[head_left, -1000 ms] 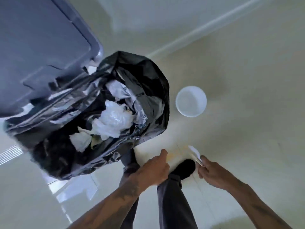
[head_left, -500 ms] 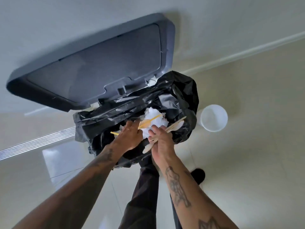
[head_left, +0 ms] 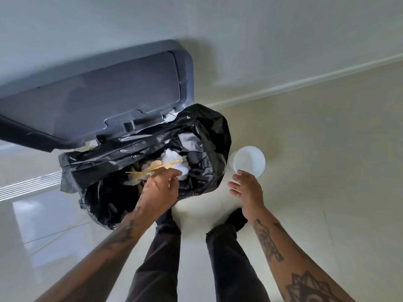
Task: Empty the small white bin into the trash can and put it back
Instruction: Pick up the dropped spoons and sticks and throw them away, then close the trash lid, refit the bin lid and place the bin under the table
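Observation:
The trash can (head_left: pixel 209 136), lined with a black bag, stands open on the floor with its grey lid (head_left: pixel 98 105) raised. White crumpled paper (head_left: pixel 174 162) and wooden cutlery lie inside. My left hand (head_left: pixel 159 190) is over the opening, its fingers pinched on thin wooden sticks (head_left: pixel 152 167). The small white bin (head_left: pixel 250 160) stands upright on the floor just right of the can and looks empty. My right hand (head_left: pixel 246 188) is beside it, fingers spread, with a fingertip at the bin's near rim.
My two legs in dark trousers (head_left: pixel 229 258) and dark socks stand just in front of the can. A white baseboard (head_left: pixel 305 82) runs along the wall behind. A floor vent (head_left: pixel 28 186) lies at the left.
My right hand has left the can's opening and moved right to the white bin, now empty of sticks. My left hand stays over the can with the sticks.

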